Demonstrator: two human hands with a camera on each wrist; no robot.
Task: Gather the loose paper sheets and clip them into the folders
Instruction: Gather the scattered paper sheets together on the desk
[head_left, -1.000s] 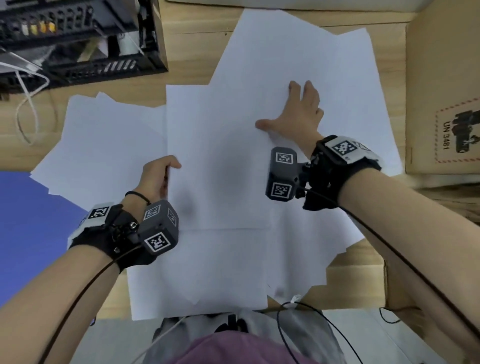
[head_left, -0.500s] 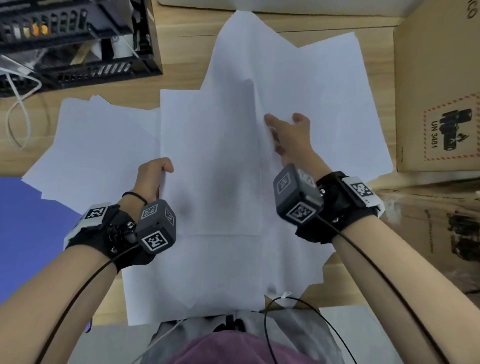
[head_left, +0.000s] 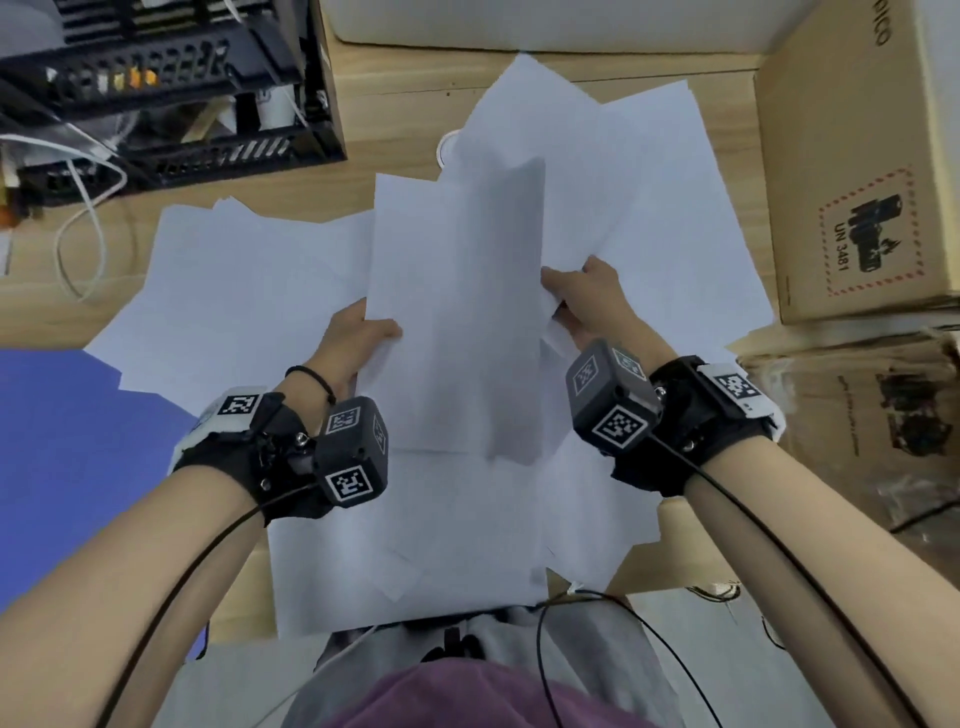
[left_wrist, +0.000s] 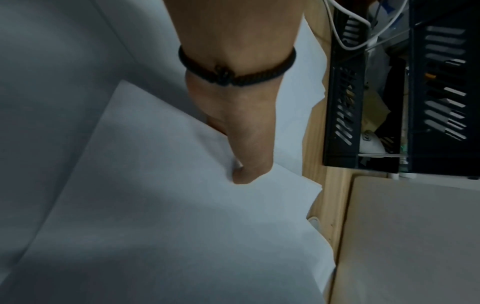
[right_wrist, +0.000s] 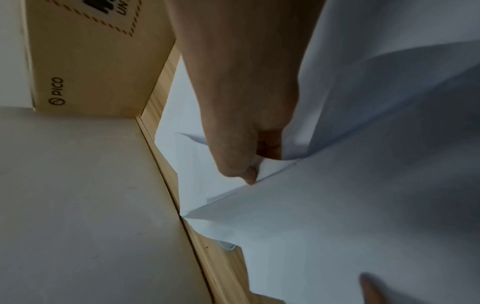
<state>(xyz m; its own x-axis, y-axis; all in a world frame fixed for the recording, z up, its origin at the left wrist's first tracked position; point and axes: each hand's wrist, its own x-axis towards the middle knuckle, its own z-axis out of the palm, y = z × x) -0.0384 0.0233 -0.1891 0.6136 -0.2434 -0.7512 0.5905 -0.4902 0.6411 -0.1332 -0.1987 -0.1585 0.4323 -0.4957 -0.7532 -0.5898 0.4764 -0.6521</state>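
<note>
Left hand (head_left: 358, 338) and right hand (head_left: 587, 301) — fingers pinching opposite long edges of the paper sheets (head_left: 457, 322) — long axis pointing away; loose sheets lie beneath.

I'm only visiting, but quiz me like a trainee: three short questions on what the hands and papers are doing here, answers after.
1. True or false: both hands grip paper sheets.
2. Which hand is nearer the cardboard box? A) left B) right
3. Fill in: the left hand holds the left edge of the raised sheets with its ____ on top.

Key:
1. True. The right hand also pinches sheets at their right edge.
2. B.
3. Thumb. More loose sheets lie spread on the wooden table.
</note>
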